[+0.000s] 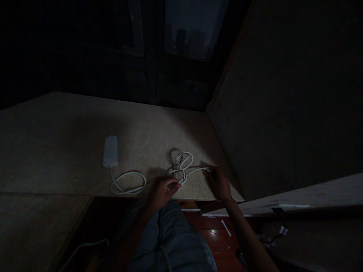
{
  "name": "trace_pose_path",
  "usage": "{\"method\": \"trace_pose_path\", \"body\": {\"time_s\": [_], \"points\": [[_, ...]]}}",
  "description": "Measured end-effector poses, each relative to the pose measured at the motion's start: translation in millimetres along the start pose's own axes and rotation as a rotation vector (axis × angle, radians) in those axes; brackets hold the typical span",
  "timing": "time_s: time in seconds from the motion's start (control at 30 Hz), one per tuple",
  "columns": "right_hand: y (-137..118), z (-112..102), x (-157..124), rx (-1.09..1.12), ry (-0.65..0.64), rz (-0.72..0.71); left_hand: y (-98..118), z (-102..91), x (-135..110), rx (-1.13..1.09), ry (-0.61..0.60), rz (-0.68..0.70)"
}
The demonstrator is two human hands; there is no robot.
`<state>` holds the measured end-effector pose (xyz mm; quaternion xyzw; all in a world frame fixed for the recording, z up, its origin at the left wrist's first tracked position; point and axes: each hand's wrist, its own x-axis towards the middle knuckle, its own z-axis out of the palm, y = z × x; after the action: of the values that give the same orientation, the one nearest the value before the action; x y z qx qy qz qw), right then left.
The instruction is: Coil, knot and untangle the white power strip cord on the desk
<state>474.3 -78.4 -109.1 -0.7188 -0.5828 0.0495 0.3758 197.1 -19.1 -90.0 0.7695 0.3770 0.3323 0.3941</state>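
Note:
A tangled white cable [185, 158] lies looped on the table near its front edge. My left hand [164, 190] is closed, thumb and fingers pinching a part of the tangle. At the cable's right end, my right hand [219, 183] grips the small pale plug [207, 169] between its fingertips. From the left hand the cable runs leftward into a wide loop [129, 183]. That loop leads up to a white rectangular block [110, 151], which looks like a power strip, resting on the table.
The pale table top [76, 124] meets a dark upright panel [283, 113] on the right. Dark framed windows stand behind. Below the edge are my legs [176, 238], a reddish floor [212, 234] with a thin white strip [226, 228], and another pale cable [87, 244]. The room is dim.

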Motion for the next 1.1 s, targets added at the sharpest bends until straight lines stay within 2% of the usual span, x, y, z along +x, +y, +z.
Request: {"method": "trace_pose_path", "body": {"time_s": [0.17,0.3,0.47,0.63,0.8,1.1], "points": [[-2,3,0,-0.075,0.079,-0.146,-10,19.8,-15,0.231,0.106,0.132],[-23,14,-20,0.002,0.153,-0.135,-8,33.7,-14,0.395,0.182,0.143],[-68,41,-40,0.143,0.03,-0.07,-2,37.3,-4,0.395,0.218,0.046],[-94,48,-24,0.11,-0.115,0.051,6,33.0,5,0.294,0.235,-0.043],[-94,49,-17,0.052,-0.128,0.112,12,29.6,12,0.288,0.203,-0.067],[-89,54,-15,0.213,-0.121,0.168,2,34.1,10,0.396,0.197,-0.004]]}}
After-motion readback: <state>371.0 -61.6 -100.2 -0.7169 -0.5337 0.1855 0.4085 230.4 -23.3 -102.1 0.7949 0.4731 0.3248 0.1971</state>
